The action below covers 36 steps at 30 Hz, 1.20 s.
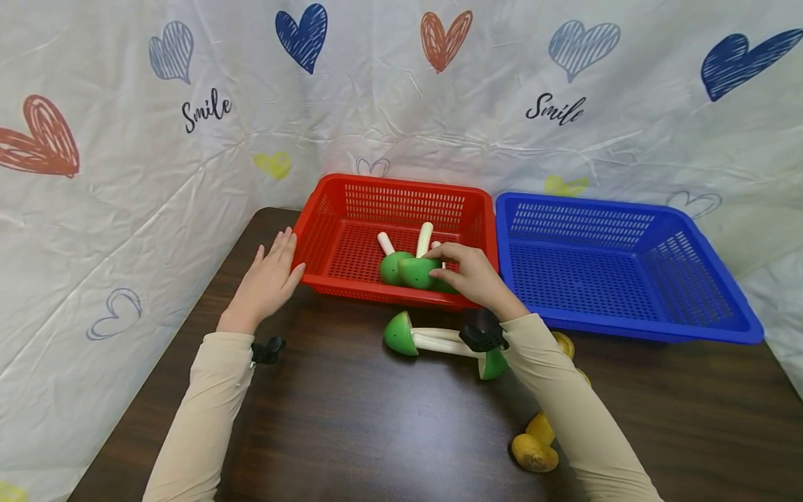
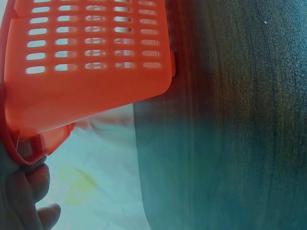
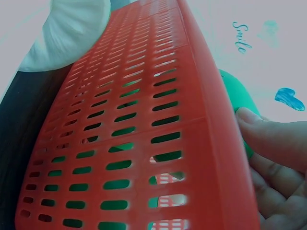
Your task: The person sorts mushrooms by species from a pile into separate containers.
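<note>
My right hand (image 1: 467,272) is over the front right of the red basket (image 1: 376,291) and pinches a toy mushroom with a green cap (image 1: 414,272) and pale stem. Other green mushrooms (image 1: 390,267) lie in the basket beneath and beside it. In the right wrist view, thumb and fingers hold the green cap (image 3: 238,96) behind the basket's rim. With fingers straight, my left hand (image 1: 266,279) touches the basket's left rim. The left wrist view shows only some of its fingers, by the rim's corner (image 2: 18,152).
A blue basket (image 1: 627,325) stands right of the red one. Two green mushrooms (image 1: 401,334) lie on the dark table (image 1: 339,418) before the red basket. Yellow-brown mushrooms (image 1: 535,452) lie near my right forearm, partly hidden by it. A printed white cloth (image 1: 389,90) hangs behind.
</note>
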{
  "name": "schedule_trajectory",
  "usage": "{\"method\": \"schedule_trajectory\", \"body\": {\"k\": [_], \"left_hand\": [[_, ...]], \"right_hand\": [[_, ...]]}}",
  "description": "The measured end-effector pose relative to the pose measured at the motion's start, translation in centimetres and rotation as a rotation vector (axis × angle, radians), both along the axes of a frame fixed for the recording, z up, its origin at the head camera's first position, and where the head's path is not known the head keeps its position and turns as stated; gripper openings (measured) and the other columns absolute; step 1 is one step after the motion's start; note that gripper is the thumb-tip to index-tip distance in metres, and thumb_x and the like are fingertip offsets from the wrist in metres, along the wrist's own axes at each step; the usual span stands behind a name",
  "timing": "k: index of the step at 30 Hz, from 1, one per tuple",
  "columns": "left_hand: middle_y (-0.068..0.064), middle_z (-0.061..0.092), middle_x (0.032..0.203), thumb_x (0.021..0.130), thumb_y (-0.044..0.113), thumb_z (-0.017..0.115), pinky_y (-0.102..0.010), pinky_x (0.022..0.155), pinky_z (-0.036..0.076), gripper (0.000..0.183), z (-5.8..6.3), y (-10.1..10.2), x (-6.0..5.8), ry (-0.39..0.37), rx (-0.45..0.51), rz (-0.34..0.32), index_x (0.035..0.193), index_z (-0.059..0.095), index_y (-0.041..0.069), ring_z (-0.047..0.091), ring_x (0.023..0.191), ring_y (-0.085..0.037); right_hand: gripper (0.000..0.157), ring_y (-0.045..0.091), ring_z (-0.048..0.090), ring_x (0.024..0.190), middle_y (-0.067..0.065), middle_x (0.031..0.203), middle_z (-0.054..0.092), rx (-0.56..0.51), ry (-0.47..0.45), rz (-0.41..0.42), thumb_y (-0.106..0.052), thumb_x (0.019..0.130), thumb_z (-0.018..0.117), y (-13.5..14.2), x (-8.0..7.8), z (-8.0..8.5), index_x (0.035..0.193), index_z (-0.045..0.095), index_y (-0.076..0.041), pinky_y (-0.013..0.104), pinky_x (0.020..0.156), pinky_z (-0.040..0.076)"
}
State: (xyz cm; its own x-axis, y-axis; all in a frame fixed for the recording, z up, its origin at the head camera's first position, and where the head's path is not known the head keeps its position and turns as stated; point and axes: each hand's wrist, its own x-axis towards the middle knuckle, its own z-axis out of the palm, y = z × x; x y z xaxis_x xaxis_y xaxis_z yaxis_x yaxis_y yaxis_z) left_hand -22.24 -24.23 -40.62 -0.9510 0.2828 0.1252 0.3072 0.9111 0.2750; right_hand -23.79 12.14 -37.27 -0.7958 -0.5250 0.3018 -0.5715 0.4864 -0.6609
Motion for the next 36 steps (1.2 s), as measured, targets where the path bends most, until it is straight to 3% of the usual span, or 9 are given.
{"method": "schedule_trajectory", "body": {"k": [17, 32, 36], "left_hand": [[-0.021, 0.012, 0.154, 0.101, 0.034, 0.035, -0.057, 0.111, 0.007, 0.065, 0.03, -0.02, -0.06, 0.002, -0.008, -0.002, 0.148, 0.015, -0.006, 0.009, 0.143, -0.031], [-0.022, 0.013, 0.154, 0.101, 0.034, 0.035, -0.057, 0.111, 0.008, 0.065, 0.00, 0.01, -0.12, 0.005, -0.014, -0.001, 0.148, 0.014, -0.007, 0.009, 0.143, -0.032], [-0.021, 0.012, 0.154, 0.101, 0.034, 0.034, -0.058, 0.110, 0.009, 0.065, -0.06, -0.02, -0.12, 0.008, -0.019, -0.001, 0.148, 0.014, -0.006, 0.009, 0.143, -0.032]], "right_hand": [[0.027, 0.031, 0.061, 0.102, 0.015, 0.105, 0.067, 0.041, -0.007, -0.016, 0.001, 0.082, 0.070, -0.22, 0.12, 0.00, 0.109, 0.066, 0.001, 0.045, 0.090, 0.048], [0.035, 0.030, 0.060, 0.104, 0.014, 0.111, 0.064, -0.007, 0.078, -0.186, -0.001, 0.079, 0.074, 0.12, 0.23, 0.04, 0.112, 0.065, 0.000, 0.045, 0.089, 0.047], [0.033, 0.030, 0.059, 0.106, 0.014, 0.110, 0.065, -0.002, 0.073, -0.198, -0.001, 0.079, 0.073, 0.43, 0.55, 0.40, 0.111, 0.066, 0.000, 0.045, 0.090, 0.047]]}}
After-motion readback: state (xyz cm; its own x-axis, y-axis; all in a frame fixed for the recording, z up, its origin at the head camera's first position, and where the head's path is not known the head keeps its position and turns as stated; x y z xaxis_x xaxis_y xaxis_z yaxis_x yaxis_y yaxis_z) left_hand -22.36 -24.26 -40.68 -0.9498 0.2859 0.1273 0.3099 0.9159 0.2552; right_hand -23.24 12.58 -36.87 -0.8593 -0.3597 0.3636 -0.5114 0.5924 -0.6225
